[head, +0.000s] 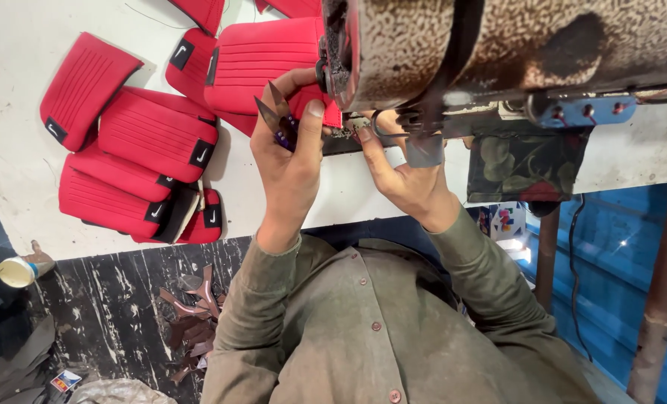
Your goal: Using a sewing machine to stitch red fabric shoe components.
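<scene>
From the head view, your left hand (289,161) pins the red padded piece (262,63) under the sewing machine (513,45), far on the table (19,45), with thread snips (277,120) tucked in the same grip. Right hand (404,176) is closed at the needle area; what it holds is hidden. The piece looks light, soft, floppy, so grip its edge. About six more lie left.

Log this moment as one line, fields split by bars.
left hand: holds thread snips, presses red padded piece | right hand: fingers at sewing machine needle area | stacked red pieces on table
</scene>
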